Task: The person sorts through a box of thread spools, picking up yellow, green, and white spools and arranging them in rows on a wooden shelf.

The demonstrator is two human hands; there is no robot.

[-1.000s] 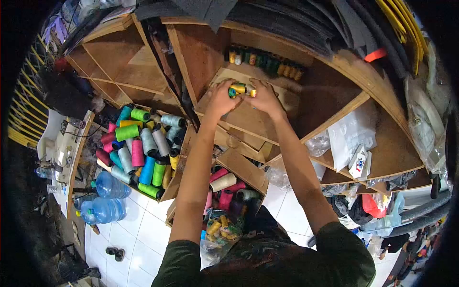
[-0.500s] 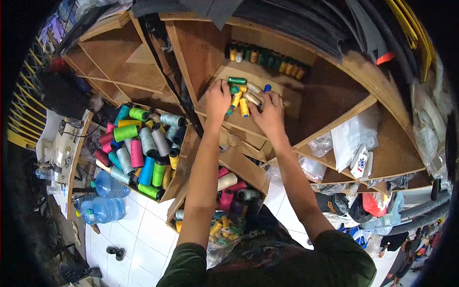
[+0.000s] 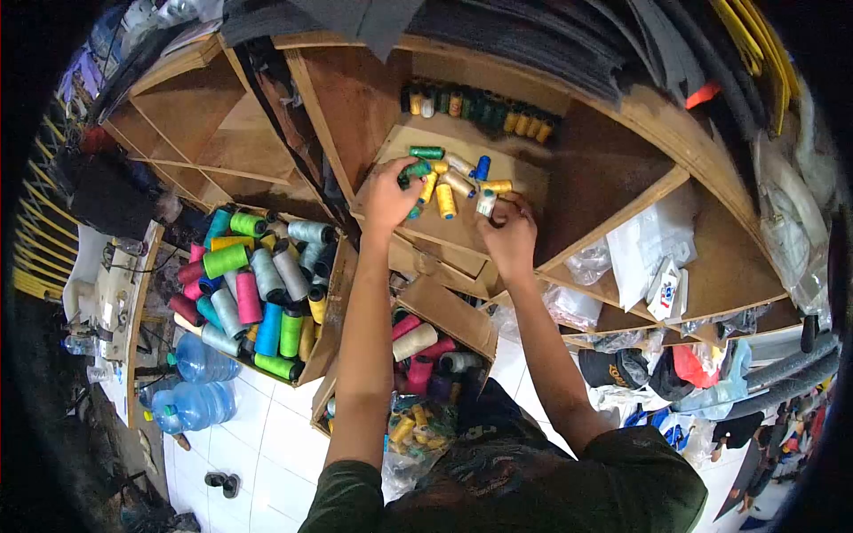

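On the shelf board (image 3: 391, 153) lies a loose group of small thread spools: a green spool (image 3: 426, 152), a blue spool (image 3: 482, 167), a yellow spool (image 3: 445, 201) and several others. My left hand (image 3: 392, 194) is closed on a dark green spool (image 3: 414, 171) at the group's left side. At the right side my right hand (image 3: 510, 233) has its fingertips round a white spool (image 3: 486, 202), just below a yellow spool lying flat. Behind them, a row of small upright spools (image 3: 471, 105) in green, yellow and white stands at the back of the compartment.
Large colourful thread cones (image 3: 248, 298) fill a box at the left. An open carton (image 3: 453, 311) with more cones and a plastic bag of small spools (image 3: 416, 428) are below my arms. Wooden dividers (image 3: 622, 218) flank the compartment; water bottles (image 3: 203, 404) stand on the floor.
My left hand has taken hold of the dark green spool. My right hand has moved down slightly, and a white spool now shows at its fingertips. The camera view has shifted a little.
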